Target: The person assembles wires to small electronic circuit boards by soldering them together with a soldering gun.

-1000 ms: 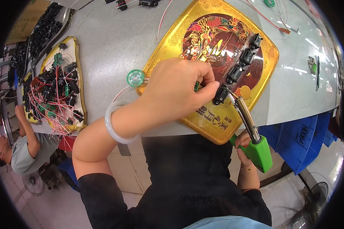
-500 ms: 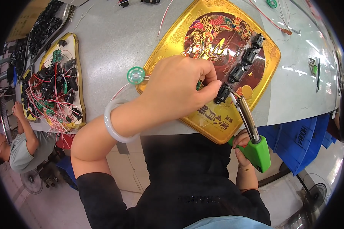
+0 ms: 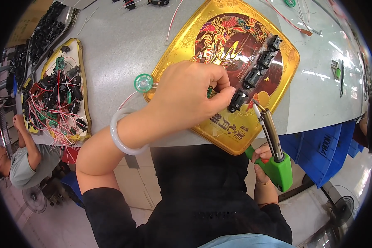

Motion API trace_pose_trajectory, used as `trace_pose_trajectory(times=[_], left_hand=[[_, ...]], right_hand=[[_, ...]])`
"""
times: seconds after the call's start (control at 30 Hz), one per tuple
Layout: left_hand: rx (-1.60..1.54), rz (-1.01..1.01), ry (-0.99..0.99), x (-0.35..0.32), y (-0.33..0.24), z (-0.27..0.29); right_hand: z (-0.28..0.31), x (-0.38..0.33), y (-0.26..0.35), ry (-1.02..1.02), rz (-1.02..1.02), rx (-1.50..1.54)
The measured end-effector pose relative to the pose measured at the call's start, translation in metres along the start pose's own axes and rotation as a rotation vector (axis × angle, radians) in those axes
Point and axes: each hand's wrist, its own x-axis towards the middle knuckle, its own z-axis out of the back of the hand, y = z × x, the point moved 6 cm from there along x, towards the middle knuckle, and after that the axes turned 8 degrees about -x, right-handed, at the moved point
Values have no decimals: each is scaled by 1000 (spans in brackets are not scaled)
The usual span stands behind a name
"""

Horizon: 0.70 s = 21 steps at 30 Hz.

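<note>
Above the gold tin lid (image 3: 173, 53), my left hand (image 3: 194, 89) is closed in a pinch, its fingertips touching the nearest of several small black plastic housings (image 3: 237, 100) lined up on the lid. A bit of small green circuit board (image 3: 210, 91) shows between its curled fingers; the rest is hidden. A round green speaker (image 3: 144, 83) with wires lies beside that wrist. My right hand (image 3: 262, 159), partly hidden, is wrapped round the handle of a green soldering gun (image 3: 279, 171). Its metal tip points at the nearest housing, a small gap away.
To the left, a yellow-edged tray (image 3: 86, 82) holds tangled wires, green boards and black parts. Behind it is a heap of black parts (image 3: 49, 31). Blue bins (image 3: 324, 153) stand off the table's right edge. Tweezers (image 3: 342, 78) lie far right. Another person (image 3: 33, 161) sits at the left.
The soldering gun has drawn back a little to the right and toward me, its tip now apart from the nearest housing. My left hand keeps its pinch; the whole view has shifted slightly.
</note>
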Motion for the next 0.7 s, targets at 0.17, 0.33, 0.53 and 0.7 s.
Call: trace_pose_trajectory(times=[0.17, 0.33, 0.53, 0.7], left_hand=[[-12, 16, 6, 1, 0, 1], [-13, 20, 8, 1, -1, 0], [-18, -11, -8, 1, 0, -1], [-8, -3, 18, 1, 0, 0]], right_hand=[[2, -6, -3, -54, -64, 56], [1, -5, -1, -39, -57, 48], [0, -4, 4, -17, -47, 23], [0, -5, 1, -20, -81, 65]])
